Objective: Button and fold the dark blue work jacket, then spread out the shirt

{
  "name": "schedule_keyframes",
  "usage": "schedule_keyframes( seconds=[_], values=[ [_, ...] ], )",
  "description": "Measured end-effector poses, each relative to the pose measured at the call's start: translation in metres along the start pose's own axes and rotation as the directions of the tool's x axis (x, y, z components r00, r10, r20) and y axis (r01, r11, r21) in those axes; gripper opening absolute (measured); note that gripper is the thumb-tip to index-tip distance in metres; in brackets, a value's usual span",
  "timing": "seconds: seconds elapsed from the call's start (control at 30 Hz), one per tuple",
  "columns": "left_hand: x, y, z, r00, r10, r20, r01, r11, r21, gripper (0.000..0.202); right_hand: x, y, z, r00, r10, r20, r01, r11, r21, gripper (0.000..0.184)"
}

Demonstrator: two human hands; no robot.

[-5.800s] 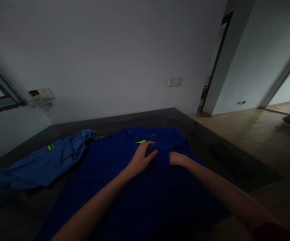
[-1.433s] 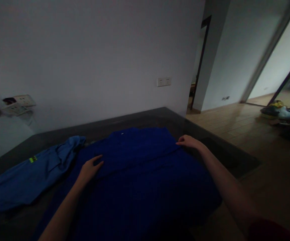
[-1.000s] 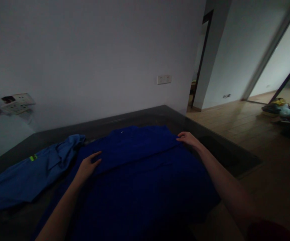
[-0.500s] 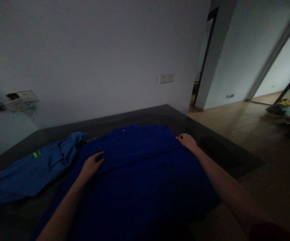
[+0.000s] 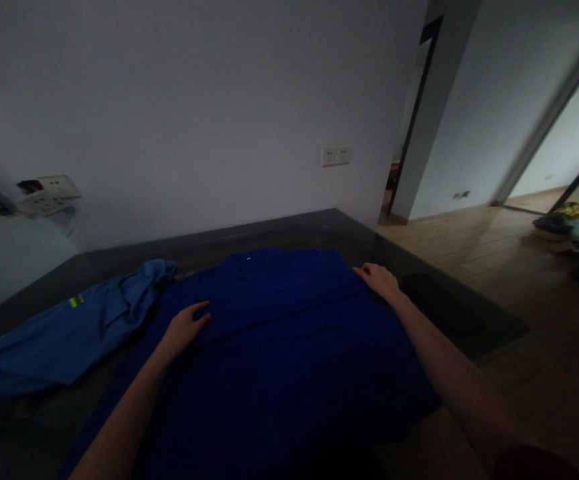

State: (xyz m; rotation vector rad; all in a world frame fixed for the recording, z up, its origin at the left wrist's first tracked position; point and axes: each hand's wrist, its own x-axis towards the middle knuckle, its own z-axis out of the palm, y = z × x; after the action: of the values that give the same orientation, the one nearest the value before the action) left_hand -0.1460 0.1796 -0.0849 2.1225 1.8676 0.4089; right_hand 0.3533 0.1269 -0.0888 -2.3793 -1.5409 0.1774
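Note:
A dark blue garment [image 5: 279,347] lies spread flat on a dark table [image 5: 279,230], with a folded band across its far part. My left hand [image 5: 183,327] rests flat on the garment's left side, fingers stretched out. At the garment's far right edge, my right hand [image 5: 379,279] lies on the cloth with its fingers curled down at the fold's end; whether they pinch the cloth is not clear in the dim light.
A lighter blue garment [image 5: 69,327] with a small yellow-green patch lies crumpled at the table's left. A white wall with sockets [image 5: 335,157] stands behind. Right of the table are a wooden floor [image 5: 494,247], a doorway and some things on the floor [image 5: 569,223].
Since 5.8 s ago the hands moved apart from the garment's middle to its left and right sides, and the yellow-green mark is covered. Over the last second the hands barely shifted.

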Motion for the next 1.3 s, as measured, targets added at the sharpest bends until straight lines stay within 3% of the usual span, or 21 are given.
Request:
schedule_keyframes(
  seconds=[0.07,0.23,0.4,0.53,0.63,0.73,0.8,0.87,0.97,1.07,1.2,1.3],
  values=[
    [-0.001,0.002,0.001,1.0,0.001,-0.01,-0.001,1.0,0.0,0.046,0.0,-0.002,0.003,0.999,-0.032,-0.016,0.032,0.999,-0.003,0.048],
    [-0.003,0.002,-0.003,0.998,0.015,-0.064,-0.015,1.0,0.006,0.045,0.002,-0.005,0.01,0.995,-0.081,-0.063,0.08,0.997,-0.022,0.028],
    [-0.003,0.003,-0.007,0.987,0.029,-0.155,-0.035,0.999,-0.034,0.045,0.0,-0.008,0.006,0.992,-0.054,-0.115,0.053,0.999,-0.009,0.03],
    [-0.003,0.005,-0.003,0.996,0.031,-0.083,-0.03,0.999,0.009,0.045,0.0,-0.003,0.0,0.996,-0.069,-0.062,0.071,0.997,0.017,0.039],
    [-0.003,0.005,0.001,0.998,0.038,-0.054,-0.036,0.999,0.037,0.045,0.002,0.011,-0.007,0.984,-0.173,0.042,0.161,0.968,0.194,0.044],
    [-0.003,0.003,0.002,0.996,0.047,-0.081,-0.045,0.999,0.026,0.044,0.003,0.025,-0.009,0.909,-0.362,0.208,0.264,0.884,0.385,0.054],
    [-0.003,0.002,0.001,0.994,0.043,-0.097,-0.041,0.999,0.017,0.044,0.002,0.027,-0.005,0.885,-0.398,0.241,0.28,0.869,0.407,0.068],
    [-0.004,0.002,0.0,0.993,0.035,-0.109,-0.033,0.999,0.014,0.043,0.001,0.021,0.001,0.913,-0.366,0.178,0.288,0.891,0.352,0.063],
    [-0.005,0.004,-0.001,0.993,0.024,-0.118,-0.022,1.0,0.014,0.043,-0.005,0.004,0.01,0.962,-0.274,-0.011,0.271,0.942,0.196,0.041],
    [-0.006,0.006,-0.001,0.994,0.037,-0.103,-0.034,0.999,0.027,0.045,-0.013,-0.011,0.013,0.964,-0.223,-0.144,0.222,0.975,-0.022,0.03],
    [-0.006,0.005,-0.001,0.995,0.059,-0.079,-0.056,0.998,0.041,0.045,-0.018,-0.02,0.009,0.941,-0.311,-0.135,0.261,0.918,-0.3,0.029],
    [-0.005,0.004,0.001,0.995,0.049,-0.089,-0.046,0.998,0.038,0.044,-0.014,-0.022,0.006,0.948,-0.291,-0.125,0.227,0.9,-0.372,0.032]
  ],
)
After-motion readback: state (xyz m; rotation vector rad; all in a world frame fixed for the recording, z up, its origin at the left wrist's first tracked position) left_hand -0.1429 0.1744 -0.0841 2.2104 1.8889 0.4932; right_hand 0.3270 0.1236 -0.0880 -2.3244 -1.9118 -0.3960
